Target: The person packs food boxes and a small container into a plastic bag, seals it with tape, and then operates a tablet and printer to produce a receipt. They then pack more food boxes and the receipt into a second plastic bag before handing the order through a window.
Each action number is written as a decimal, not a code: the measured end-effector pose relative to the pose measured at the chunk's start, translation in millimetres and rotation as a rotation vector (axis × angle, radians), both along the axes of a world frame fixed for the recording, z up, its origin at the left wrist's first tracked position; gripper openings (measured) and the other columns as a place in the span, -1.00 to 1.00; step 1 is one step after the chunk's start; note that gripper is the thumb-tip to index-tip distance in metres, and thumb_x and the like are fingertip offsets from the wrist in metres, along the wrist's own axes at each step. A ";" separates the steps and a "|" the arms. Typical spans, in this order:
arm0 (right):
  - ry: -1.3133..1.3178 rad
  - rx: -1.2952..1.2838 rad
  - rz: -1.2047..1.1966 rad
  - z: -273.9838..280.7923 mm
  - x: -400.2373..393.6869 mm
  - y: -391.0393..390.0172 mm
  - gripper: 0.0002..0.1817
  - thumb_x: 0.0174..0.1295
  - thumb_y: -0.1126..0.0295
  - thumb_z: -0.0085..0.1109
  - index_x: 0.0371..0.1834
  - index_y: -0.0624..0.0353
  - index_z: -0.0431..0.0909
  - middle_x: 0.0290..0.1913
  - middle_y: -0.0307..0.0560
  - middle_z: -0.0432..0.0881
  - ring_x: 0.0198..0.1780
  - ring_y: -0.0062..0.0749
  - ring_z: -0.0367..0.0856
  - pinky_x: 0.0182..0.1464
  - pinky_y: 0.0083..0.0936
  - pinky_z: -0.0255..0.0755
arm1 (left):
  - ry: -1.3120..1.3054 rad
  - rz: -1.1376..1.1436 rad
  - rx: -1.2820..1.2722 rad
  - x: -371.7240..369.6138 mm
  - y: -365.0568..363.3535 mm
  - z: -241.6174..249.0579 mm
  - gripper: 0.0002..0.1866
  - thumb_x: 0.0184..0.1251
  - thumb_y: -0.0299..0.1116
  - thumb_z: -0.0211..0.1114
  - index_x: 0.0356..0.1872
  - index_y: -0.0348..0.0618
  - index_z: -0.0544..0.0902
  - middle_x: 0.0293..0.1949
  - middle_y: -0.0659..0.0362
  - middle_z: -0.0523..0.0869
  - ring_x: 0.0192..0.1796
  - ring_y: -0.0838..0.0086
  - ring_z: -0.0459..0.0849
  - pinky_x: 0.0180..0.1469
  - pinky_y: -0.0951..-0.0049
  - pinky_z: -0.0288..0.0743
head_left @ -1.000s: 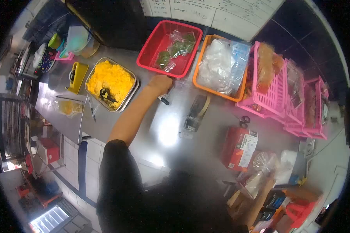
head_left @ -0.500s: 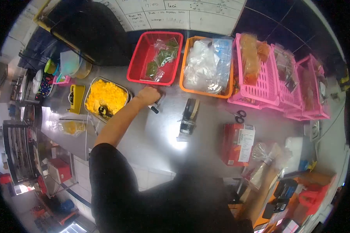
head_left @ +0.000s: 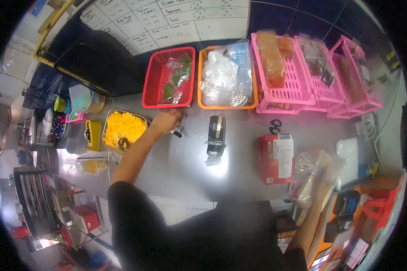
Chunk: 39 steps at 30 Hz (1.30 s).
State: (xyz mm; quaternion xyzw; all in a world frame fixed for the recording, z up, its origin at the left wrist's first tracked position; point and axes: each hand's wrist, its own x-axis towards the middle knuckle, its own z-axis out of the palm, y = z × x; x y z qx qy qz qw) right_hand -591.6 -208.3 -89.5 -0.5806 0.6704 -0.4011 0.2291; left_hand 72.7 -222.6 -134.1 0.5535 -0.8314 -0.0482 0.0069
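Observation:
My left hand is on the steel counter in front of the red basket, its fingers curled down. A small black-ended object and a pale, clear-looking piece lie against its fingertips; what the fingers grip cannot be made out. At the lower right my right forearm reaches toward a clear plastic bag beside a red box. The right hand's fingers are hidden among the plastic. Left of my left hand stands a metal tray of yellow shredded food with a dark round item in it.
Behind are an orange basket of plastic bags and pink baskets with packets. A tape dispenser sits mid-counter, scissors farther right. A yellow tool and a packet of yellow food lie left.
The view has shifted and turned slightly, showing more of the whiteboard. My left hand stays by the red basket, and my right arm remains at the lower right.

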 end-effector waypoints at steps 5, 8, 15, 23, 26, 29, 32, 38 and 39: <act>-0.282 0.238 -0.296 -0.3 -17.6 1.9 -0.52 0.30 0.05 0.20 -0.01 0.31 0.59 -0.24 -0.25 0.57 -0.31 -0.55 0.47 -0.26 -0.57 0.36 | 0.312 0.712 -0.218 -41.7 19.5 50.4 -0.84 0.27 -0.32 0.21 -0.30 -0.21 0.53 -0.34 0.01 0.68 -0.29 0.22 0.71 -0.23 0.27 0.55; -0.658 0.293 -0.333 7.4 -26.7 1.3 -0.47 0.24 -0.02 0.24 0.07 0.19 0.57 -0.15 -0.23 0.53 -0.25 -0.44 0.51 -0.17 -0.55 0.41 | 0.734 0.786 -0.357 -61.5 28.4 58.0 -0.88 0.30 -0.39 0.25 -0.28 -0.20 0.54 -0.38 0.06 0.70 -0.29 0.44 0.70 -0.23 0.46 0.52; -0.860 0.399 -0.252 44.8 -30.8 8.6 -0.58 0.28 0.03 0.15 0.02 0.09 0.54 0.06 -0.14 0.45 0.07 -0.41 0.47 -0.29 -0.43 0.59 | 1.543 0.764 0.083 -293.9 68.2 138.2 -0.95 0.34 -0.48 0.27 -0.28 -0.23 0.59 -0.31 0.17 0.72 -0.23 0.56 0.65 -0.16 0.57 0.51; -0.852 0.510 0.042 41.4 -66.0 2.6 -0.61 0.33 -0.03 0.08 -0.19 0.08 0.58 -0.26 -0.32 0.44 -0.17 -0.59 0.41 -0.36 -0.57 0.48 | 1.726 0.870 0.943 -513.4 89.1 100.5 -0.77 0.42 -0.30 0.20 0.03 -0.09 0.55 -0.31 0.19 0.63 -0.37 0.50 0.64 -0.38 0.62 0.48; -0.787 0.450 0.155 34.6 -71.7 -2.8 -0.62 0.33 0.00 0.11 -0.14 0.11 0.59 -0.31 -0.33 0.44 -0.24 -0.57 0.42 -0.34 -0.56 0.50 | 1.723 0.812 0.906 -552.4 91.0 101.8 -0.76 0.43 -0.29 0.19 0.04 -0.10 0.54 -0.29 0.19 0.65 -0.39 0.51 0.64 -0.40 0.64 0.42; -0.915 0.655 0.162 66.1 -69.9 -6.3 -0.79 0.29 0.25 0.17 -0.15 0.12 0.61 -0.23 -0.24 0.65 -0.19 -0.55 0.53 -0.16 -0.51 0.46 | 1.676 0.835 0.766 -582.9 87.2 116.3 -0.75 0.42 -0.25 0.22 -0.01 -0.14 0.55 -0.29 0.18 0.67 -0.39 0.52 0.63 -0.38 0.60 0.42; -0.692 0.532 0.280 53.3 -70.1 -5.0 -0.78 0.29 0.29 0.19 -0.14 0.21 0.60 -0.21 -0.20 0.66 -0.25 -0.57 0.56 -0.25 -0.59 0.45 | 1.649 1.034 0.828 -599.1 68.5 115.0 -0.76 0.41 -0.24 0.22 -0.06 -0.18 0.57 -0.29 0.17 0.69 -0.38 0.53 0.64 -0.35 0.56 0.43; -0.593 0.544 0.277 31.0 -78.7 -4.2 -0.77 0.22 0.42 0.23 -0.10 0.27 0.60 -0.23 -0.16 0.67 -0.28 -0.56 0.58 -0.44 -0.59 0.45 | 1.721 1.084 0.634 -605.0 54.3 82.2 -0.79 0.37 -0.27 0.20 -0.13 -0.19 0.57 -0.31 0.18 0.69 -0.39 0.53 0.65 -0.37 0.57 0.43; -0.566 0.506 0.308 38.2 -77.3 -5.2 -0.78 0.21 0.45 0.23 -0.10 0.28 0.59 -0.23 -0.16 0.66 -0.26 -0.53 0.58 -0.42 -0.57 0.46 | 1.725 1.079 0.628 -604.2 52.6 85.5 -0.79 0.37 -0.27 0.20 -0.13 -0.19 0.57 -0.31 0.18 0.69 -0.39 0.53 0.65 -0.37 0.57 0.43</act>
